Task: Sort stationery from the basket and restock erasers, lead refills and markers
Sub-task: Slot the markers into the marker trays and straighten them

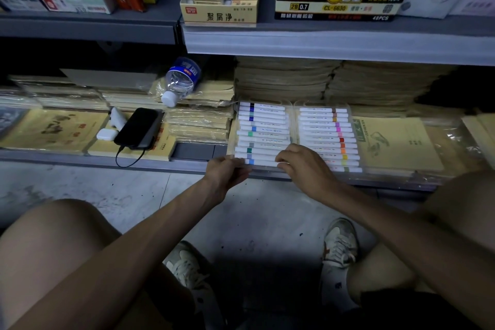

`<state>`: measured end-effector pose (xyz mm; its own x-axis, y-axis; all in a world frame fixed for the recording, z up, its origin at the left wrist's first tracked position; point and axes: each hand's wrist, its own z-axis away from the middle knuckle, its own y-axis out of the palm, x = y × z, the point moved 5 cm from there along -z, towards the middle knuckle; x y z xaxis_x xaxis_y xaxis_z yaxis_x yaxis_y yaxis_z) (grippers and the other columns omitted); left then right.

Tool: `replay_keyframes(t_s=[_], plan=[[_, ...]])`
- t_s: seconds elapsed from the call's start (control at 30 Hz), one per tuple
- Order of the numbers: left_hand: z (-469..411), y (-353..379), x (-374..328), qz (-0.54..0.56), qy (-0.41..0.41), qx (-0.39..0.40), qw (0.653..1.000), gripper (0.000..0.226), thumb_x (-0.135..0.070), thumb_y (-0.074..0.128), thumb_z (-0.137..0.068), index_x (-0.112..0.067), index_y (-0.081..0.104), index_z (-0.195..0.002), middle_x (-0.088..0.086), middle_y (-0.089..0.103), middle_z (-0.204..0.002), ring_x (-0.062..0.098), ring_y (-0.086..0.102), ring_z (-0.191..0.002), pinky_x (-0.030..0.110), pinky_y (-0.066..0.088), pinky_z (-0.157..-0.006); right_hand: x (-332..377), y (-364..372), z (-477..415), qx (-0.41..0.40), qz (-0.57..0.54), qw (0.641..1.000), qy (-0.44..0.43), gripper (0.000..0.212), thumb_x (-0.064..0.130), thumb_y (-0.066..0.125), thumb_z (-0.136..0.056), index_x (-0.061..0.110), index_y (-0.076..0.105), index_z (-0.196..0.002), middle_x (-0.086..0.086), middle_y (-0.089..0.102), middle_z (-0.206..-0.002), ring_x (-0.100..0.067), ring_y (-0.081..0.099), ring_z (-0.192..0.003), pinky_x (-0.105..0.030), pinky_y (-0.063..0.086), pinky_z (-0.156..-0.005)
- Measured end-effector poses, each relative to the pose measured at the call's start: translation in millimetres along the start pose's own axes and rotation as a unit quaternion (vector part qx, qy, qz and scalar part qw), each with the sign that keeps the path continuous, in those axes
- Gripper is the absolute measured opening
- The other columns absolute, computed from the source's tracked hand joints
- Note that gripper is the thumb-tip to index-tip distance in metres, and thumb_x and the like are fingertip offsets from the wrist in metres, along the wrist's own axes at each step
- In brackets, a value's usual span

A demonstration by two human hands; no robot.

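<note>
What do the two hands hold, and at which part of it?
The clear plastic case of white colour-banded markers: the left hand pinches its near left corner, the right hand grips its near edge.

I am crouching at a low grey metal shelf (80, 162), pinching the near left corner of a clear plastic case of white markers (263, 126) with my left hand (226, 171), while my right hand (300, 166) is gripping its near edge at the middle. The case is lying on yellowish paper pads (396, 142). Above, a yellow cardboard box of erasers (219, 12) is sitting just left of a black-and-yellow box of lead refills (337, 2).
</note>
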<state>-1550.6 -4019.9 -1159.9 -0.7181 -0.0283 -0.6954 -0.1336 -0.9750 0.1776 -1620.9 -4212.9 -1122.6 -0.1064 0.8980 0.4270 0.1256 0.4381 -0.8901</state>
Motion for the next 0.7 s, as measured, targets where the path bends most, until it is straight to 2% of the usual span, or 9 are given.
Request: replay_keyframes(t_s=[0.2,0.37,0.57,0.7], plan=[[-3.1,-1.1,2.0,-0.009,0.005,-0.012,1.000,0.037,-0.002,0.066,-0.095,0.002,0.056,-0.130,0.019,0.074,-0.109,0.032,0.074,-0.103,0.039,0.062,-0.086,-1.0,-5.7,-2.9,-0.005,-0.068,0.995,0.072,0.009,0.009,0.076,-0.088,0.012,0.080,-0.096,-0.001,0.069,-0.092,-0.017,0.066,-0.084,-0.032,0.055,-0.078],[-5.8,-1.7,0.2,-0.006,-0.003,-0.028,1.000,0.035,0.000,0.066,-0.095,0.000,0.055,-0.128,0.019,0.075,-0.099,0.032,0.076,-0.098,0.034,0.065,-0.074,-6.9,-5.2,-4.6,-0.004,-0.095,0.989,0.115,0.015,0.004,0.077,-0.086,0.013,0.083,-0.096,0.002,0.072,-0.092,-0.011,0.066,-0.086,-0.027,0.055,-0.082],[-4.9,-1.9,-0.4,-0.010,-0.014,-0.028,0.999,0.037,0.002,0.068,-0.092,0.000,0.056,-0.127,0.021,0.077,-0.096,0.031,0.077,-0.093,0.033,0.064,-0.070,-10.7,-11.2,-6.1,-0.002,-0.131,0.972,0.195,0.009,0.008,0.085,-0.078,0.015,0.083,-0.082,0.006,0.076,-0.077,-0.001,0.068,-0.074,-0.016,0.053,-0.071],[0.1,-1.5,-2.7,0.007,-0.016,-0.025,1.000,0.039,0.000,0.068,-0.092,0.000,0.056,-0.129,0.024,0.077,-0.097,0.031,0.077,-0.095,0.030,0.062,-0.065,-17.1,-14.4,-5.0,0.001,-0.141,0.960,0.243,0.009,0.013,0.090,-0.072,0.017,0.082,-0.072,0.010,0.073,-0.069,0.000,0.066,-0.068,-0.023,0.056,-0.068]])
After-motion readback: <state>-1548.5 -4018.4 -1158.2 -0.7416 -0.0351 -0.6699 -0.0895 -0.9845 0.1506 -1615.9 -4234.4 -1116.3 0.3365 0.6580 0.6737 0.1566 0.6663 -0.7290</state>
